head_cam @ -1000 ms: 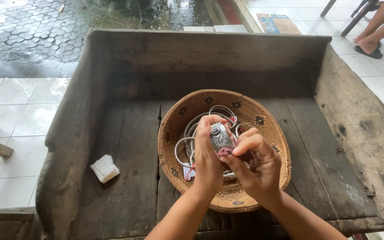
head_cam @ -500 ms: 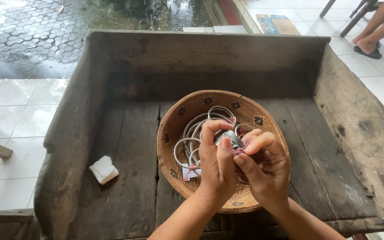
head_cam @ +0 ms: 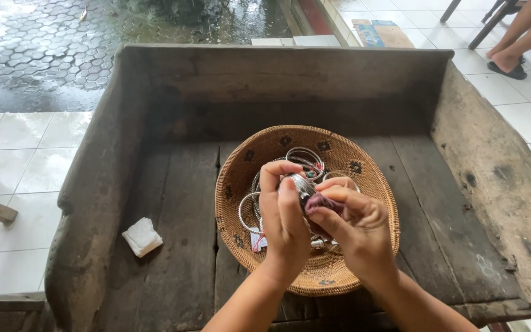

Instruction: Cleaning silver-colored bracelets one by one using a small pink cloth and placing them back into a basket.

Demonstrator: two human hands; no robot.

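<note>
The left hand (head_cam: pixel 285 215) grips a silver bangle (head_cam: pixel 301 183) between thumb and curled fingers, holding it just above a shallow woven basket (head_cam: pixel 235 184). The right hand (head_cam: pixel 354 230) pinches a small purple cloth (head_cam: pixel 321 203) and presses it against the bangle's surface. Judging from this, the rubbing goes best if the left hand keeps the bangle firm and turns it bit by bit, while the cloth is worked along the band with steady thumb pressure, both hands low over the basket so a slip lands there.

More silver bangles (head_cam: pixel 305 157) lie loose in the basket, some overlapping, with a small tag beside them. The basket rests on a dark, weathered wooden table (head_cam: pixel 173 203) with raised sides. A folded white cloth (head_cam: pixel 142 236) lies well apart to the left. Another person's feet (head_cam: pixel 511 58) show at the far right, clear of the work.
</note>
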